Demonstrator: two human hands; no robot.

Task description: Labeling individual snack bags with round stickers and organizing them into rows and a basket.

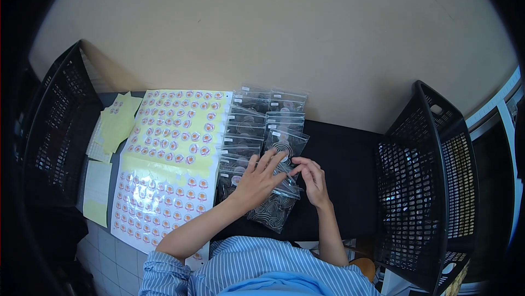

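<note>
My left hand lies over the front clear zip bags with its fingers spread, the fingertips on a bag that holds dark coiled pieces. Close beside it, my right hand has its fingers bent and apart at that bag's right edge; whether they touch the plastic I cannot tell. Below my hands, another clear bag shows more dark coils with light edges. Several more bags overlap in two columns, each with a small white label near its top. Parts of the front bags are hidden under my left hand.
A large sheet of round orange-and-pink stickers lies left of the bags. Yellow paper pieces sit at its left. Black perforated baskets stand at the left and right. The black tabletop meets a beige wall.
</note>
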